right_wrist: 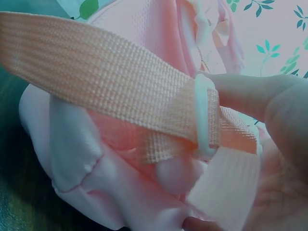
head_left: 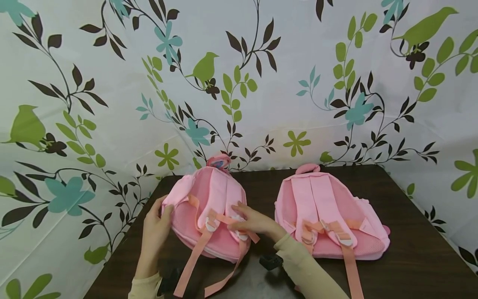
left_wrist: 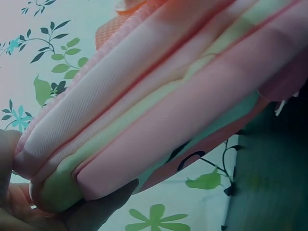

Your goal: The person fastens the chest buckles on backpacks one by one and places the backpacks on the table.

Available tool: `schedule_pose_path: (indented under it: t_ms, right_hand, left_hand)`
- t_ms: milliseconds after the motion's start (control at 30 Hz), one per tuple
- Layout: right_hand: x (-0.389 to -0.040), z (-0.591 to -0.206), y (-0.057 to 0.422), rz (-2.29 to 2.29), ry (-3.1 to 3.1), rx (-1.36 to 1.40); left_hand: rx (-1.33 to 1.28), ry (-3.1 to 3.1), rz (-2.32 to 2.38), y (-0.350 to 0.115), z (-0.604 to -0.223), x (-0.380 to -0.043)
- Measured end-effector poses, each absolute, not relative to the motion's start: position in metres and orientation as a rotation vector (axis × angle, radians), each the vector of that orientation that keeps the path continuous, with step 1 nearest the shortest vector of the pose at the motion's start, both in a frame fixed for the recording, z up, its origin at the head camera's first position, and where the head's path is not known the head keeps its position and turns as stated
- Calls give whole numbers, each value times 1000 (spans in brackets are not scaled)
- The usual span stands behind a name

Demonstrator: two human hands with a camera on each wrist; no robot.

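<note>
A pink backpack leans on the table at left, its back panel and shoulder straps facing me. My left hand grips its left side; in the left wrist view the thumb and fingers pinch the padded edge with its pale green band. On the other side, my right hand holds the right shoulder strap near its buckle. The right wrist view shows that white buckle by a fingertip, with peach webbing threaded through. Parts of the right fingers are hidden behind the strap.
A second pink backpack lies to the right with its straps up and one peach strap end hanging forward. Both are on a dark wooden table. A wall covering with birds and leaves stands directly behind.
</note>
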State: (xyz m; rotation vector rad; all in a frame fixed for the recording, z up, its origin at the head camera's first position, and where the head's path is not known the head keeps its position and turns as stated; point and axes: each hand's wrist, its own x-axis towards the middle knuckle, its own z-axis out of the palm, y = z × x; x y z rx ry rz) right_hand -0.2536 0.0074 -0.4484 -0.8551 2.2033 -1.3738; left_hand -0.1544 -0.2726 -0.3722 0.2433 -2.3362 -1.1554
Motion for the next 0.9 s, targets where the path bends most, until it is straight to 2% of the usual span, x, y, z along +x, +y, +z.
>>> schedule_pose_path:
  t_ms: [900]
  right_hand:
    - [-258, -442, 21, -1249, 2332, -908]
  left_hand:
    - [276, -2520, -1252, -278, -414, -143]
